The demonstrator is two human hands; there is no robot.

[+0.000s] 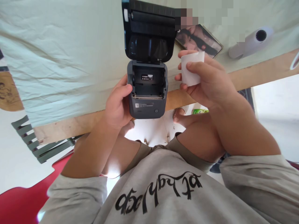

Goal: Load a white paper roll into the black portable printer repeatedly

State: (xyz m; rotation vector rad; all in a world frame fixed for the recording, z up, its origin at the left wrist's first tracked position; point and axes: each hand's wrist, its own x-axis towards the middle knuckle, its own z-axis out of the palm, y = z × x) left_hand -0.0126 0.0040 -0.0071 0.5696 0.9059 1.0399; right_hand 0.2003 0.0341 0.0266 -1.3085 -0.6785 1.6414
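Dark grey plastic forms the small printer, held above the edge of a cloth-covered table with its lid swung fully open and upright. The paper compartment is exposed and holds no roll; only a small label shows on its back wall. The left hand wraps the printer's left side, fingers curled against the casing. The right hand, just beside the printer, pinches a white paper roll between thumb and fingers. A phone lies on the cloth behind.
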